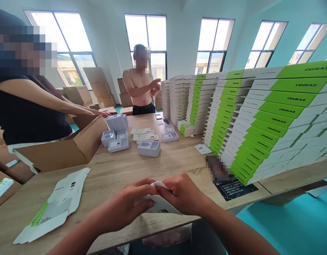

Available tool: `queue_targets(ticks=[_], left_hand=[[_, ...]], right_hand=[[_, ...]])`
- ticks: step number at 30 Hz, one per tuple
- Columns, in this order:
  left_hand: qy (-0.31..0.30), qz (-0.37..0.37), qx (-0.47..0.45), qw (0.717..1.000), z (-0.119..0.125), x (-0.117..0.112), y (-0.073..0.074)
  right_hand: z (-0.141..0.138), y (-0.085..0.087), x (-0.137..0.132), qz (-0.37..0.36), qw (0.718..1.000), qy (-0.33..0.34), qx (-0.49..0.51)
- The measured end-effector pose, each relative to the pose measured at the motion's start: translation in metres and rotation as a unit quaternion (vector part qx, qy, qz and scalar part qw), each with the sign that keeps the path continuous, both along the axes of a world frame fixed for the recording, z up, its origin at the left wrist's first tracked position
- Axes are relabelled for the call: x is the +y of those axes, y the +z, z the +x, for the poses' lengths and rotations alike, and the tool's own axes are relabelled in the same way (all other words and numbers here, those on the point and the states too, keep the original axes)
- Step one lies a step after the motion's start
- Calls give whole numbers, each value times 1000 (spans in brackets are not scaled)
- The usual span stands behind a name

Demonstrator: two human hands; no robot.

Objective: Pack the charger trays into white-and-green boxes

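Observation:
Near the table's front edge, my left hand (135,200) and my right hand (181,193) both grip a white printed carton (163,206). Its upper end is bent between my fingers, and part of it is hidden behind them. To the left lies a stack of flattened white and green cartons (57,203). Ahead of my hands sits a white tray insert (149,148) with grey contents. Further off are several more inserts (119,143) and some flat white cartons (144,134).
Tall stacks of white and green boxes (269,117) line the right side. An open cardboard box (70,145) stands at the left, where one person (33,106) reaches over the inserts. Another person (142,88) stands across the wooden table (121,187). A dark printed sheet (236,189) lies at right.

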State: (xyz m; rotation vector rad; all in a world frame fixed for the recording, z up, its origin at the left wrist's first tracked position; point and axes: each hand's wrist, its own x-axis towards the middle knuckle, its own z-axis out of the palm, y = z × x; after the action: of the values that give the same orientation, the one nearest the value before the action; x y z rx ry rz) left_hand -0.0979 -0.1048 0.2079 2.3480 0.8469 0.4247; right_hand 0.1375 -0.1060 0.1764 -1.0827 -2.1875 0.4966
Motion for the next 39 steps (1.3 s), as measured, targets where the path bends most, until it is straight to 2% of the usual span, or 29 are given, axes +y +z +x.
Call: queue_targets(ticks=[3,6,9,12,14,16,19,20,22,25,27,30,35,39], left_hand=[[-6,25,5,1000,-4,-3,3],[10,86,9,996,-6,-8,0],[-3,119,34,992,-4,-10,1],[-24,144,72,987,1,-10,6],[-24,167,87,982,3,-10,9],[-27,171,93,980,4,-11,10],[-23,159,85,983,2,-13,6],[-15,157,78,984,1,-13,4],[0,158,62,985,-1,-13,-2],[-3,165,39,986,-3,-12,-12],[-3,169,29,985,-3,-12,-17],[6,171,26,985,-1,-12,-22],[24,176,11,984,-1,-13,-37],[53,189,-26,980,-4,-15,-50]], right_hand=[[8,10,1,-27,999,16,-22],[16,16,3,-41,994,72,-68],[17,15,4,-5,989,93,-116],[14,13,3,26,988,71,-136],[12,12,2,3,996,42,-85],[12,8,-1,-54,998,14,21],[13,-6,-7,-110,975,-10,194],[13,-13,-9,-98,966,-7,237],[14,-28,-12,-24,962,21,272],[16,-48,-12,123,968,86,203],[17,-56,-10,180,966,104,152],[16,-58,-9,215,965,89,124],[7,-50,-14,209,971,20,112],[7,-46,-16,228,971,14,70]])
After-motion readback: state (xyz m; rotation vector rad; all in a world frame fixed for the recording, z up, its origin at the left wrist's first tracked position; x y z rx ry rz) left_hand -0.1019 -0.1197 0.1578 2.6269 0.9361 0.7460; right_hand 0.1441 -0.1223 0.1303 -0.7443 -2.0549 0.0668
